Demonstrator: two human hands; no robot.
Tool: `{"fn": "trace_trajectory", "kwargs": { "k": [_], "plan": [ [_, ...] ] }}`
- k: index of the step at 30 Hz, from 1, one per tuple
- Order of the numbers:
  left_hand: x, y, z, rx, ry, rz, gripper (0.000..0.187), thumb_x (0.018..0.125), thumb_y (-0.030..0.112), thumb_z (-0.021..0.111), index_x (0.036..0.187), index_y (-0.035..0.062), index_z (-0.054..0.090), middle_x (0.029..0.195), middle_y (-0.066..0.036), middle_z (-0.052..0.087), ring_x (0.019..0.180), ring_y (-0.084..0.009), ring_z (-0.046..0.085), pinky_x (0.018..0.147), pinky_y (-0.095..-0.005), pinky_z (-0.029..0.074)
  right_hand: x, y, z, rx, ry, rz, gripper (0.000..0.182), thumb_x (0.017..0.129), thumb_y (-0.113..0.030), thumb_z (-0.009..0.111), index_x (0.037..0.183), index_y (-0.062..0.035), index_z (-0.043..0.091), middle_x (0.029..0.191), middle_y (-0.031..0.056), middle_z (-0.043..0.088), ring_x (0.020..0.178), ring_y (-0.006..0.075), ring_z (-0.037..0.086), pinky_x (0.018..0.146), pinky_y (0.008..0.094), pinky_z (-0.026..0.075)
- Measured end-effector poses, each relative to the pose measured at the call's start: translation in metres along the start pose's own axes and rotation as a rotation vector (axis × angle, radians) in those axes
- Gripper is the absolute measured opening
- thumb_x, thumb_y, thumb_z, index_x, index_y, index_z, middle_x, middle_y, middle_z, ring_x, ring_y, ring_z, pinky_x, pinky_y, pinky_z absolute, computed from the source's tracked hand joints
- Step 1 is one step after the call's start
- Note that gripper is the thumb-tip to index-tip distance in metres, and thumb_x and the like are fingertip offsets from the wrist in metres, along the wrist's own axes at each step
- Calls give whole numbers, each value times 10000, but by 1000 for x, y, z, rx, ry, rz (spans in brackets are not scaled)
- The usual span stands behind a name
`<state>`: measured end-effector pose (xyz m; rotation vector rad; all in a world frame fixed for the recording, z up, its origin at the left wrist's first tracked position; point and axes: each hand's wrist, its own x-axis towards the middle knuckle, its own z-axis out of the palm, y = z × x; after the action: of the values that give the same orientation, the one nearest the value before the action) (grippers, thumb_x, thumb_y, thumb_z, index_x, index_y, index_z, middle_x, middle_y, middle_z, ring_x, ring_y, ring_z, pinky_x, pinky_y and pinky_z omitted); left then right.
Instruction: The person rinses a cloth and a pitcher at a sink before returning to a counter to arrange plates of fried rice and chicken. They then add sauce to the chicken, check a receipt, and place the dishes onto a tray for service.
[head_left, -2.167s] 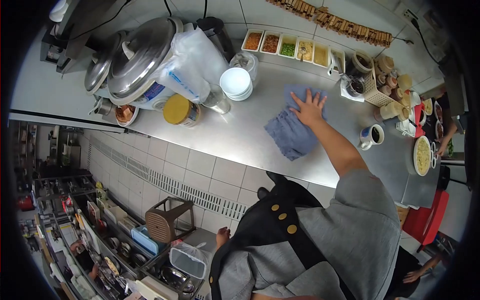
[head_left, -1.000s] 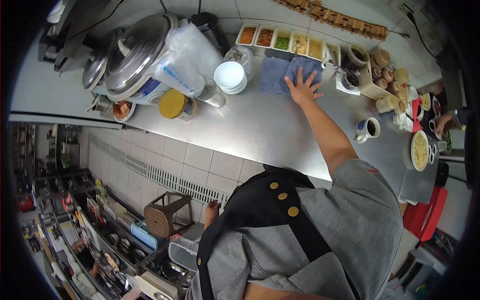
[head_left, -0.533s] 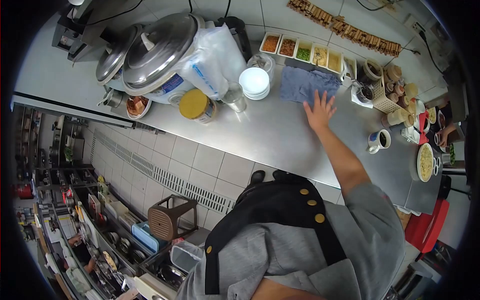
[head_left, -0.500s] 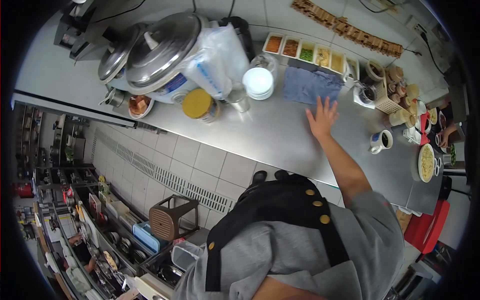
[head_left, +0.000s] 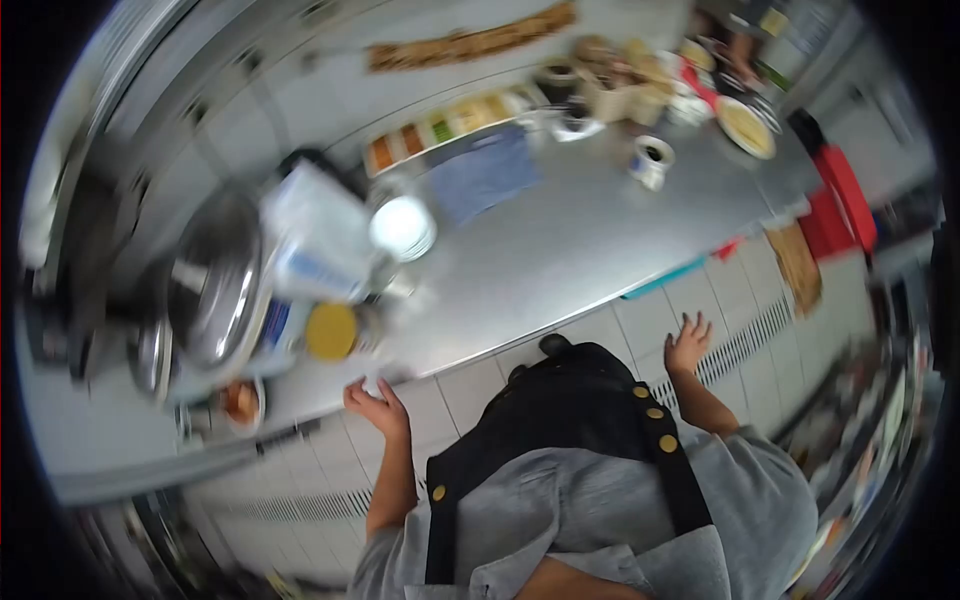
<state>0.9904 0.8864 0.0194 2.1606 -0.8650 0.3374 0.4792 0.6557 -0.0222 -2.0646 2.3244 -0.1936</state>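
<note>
My left hand (head_left: 378, 408) is empty, fingers apart, in front of the near edge of the steel counter (head_left: 560, 240). The jar with the yellow lid (head_left: 331, 332) is the nearest thing to it, up on the counter. Over the tiled floor, off the counter's front, my right hand (head_left: 690, 345) is raised with its fingers spread and nothing in it. A folded blue-grey cloth (head_left: 485, 175) lies flat toward the back. Beside it stands a stack of white bowls (head_left: 403, 228). The view is blurred.
Large lidded metal pots (head_left: 215, 280) and a plastic bag (head_left: 318, 235) stand at the left. Behind the cloth is a row of topping containers (head_left: 440, 128). A white mug of dark liquid (head_left: 653, 160) and a noodle-like plate (head_left: 746, 128) sit at the right; a co-worker's arm (head_left: 740, 55) shows beyond.
My right hand has come away from beside the cloth to in front of the counter. My left hand has come into view. My view has turned to the right.
</note>
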Motion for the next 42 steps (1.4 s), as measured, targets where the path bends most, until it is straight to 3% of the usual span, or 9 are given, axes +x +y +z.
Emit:
{"fn": "trace_trajectory", "kwargs": {
  "k": [2,4,8,10,11,16,24,40,42],
  "plan": [
    [-4,14,25,-131,-295,182,290,828,37,606,1071,-53,478,1147,-233,372,1072,-365,398,939,-436,351,-28,15,17,-3,-289,379,661,766,-241,703,1344,-110,411,1477,168,267,1376,432,161,1091,502,262],
    [-13,54,47,-226,-489,345,243,810,37,624,1028,8,520,1148,-205,381,1074,-344,404,916,-419,378,-56,73,81,343,-628,562,775,775,-256,707,1403,-49,301,1381,260,403,1281,448,378,1044,508,350],
    [-43,138,90,-537,-623,343,244,809,-5,614,1035,30,528,1269,-190,311,1051,-291,443,838,-366,441,-102,57,26,741,-789,956,844,765,-216,721,1426,-11,236,1344,298,434,1236,423,456,1045,455,372],
    [-49,165,107,-689,-690,238,251,809,-21,608,1041,34,531,1317,-188,276,1040,-273,457,808,-343,459,-133,101,72,432,-567,409,879,792,-179,703,1450,1,149,1339,290,450,1241,371,479,1008,412,425],
    [-54,176,117,-727,-705,154,277,811,-32,595,1063,55,522,1350,-177,248,1045,-250,458,791,-323,462,-138,107,67,451,-559,360,870,804,-204,699,1450,-1,153,1334,291,456,1248,371,471,1011,406,424],
    [-44,211,150,-720,-738,304,279,799,-45,579,1060,39,532,1384,-178,222,1033,-252,464,767,-325,456,-155,151,67,644,-595,637,713,780,-282,708,1351,17,406,1236,266,556,1164,354,545,971,381,446],
    [-26,315,197,-547,-677,525,266,812,-27,560,1070,32,533,1395,-182,210,1029,-257,463,800,-344,433,-195,231,74,583,-743,771,589,791,-355,694,1221,25,559,1174,246,605,1115,347,580,953,383,461],
    [-248,566,323,-756,-1032,381,353,820,-55,594,1142,59,507,1394,-124,210,963,-152,525,767,-263,444,-73,466,75,696,-433,886,513,833,-296,651,1199,48,548,1111,242,628,1022,336,621,899,370,484],
    [-248,598,349,-874,-1048,380,284,848,-34,571,1115,42,512,1276,-112,408,908,-125,546,743,-244,449,-62,477,97,707,-446,909,512,833,-293,651,1200,49,548,1113,239,629,1023,335,620,900,368,483]
  ]
}}
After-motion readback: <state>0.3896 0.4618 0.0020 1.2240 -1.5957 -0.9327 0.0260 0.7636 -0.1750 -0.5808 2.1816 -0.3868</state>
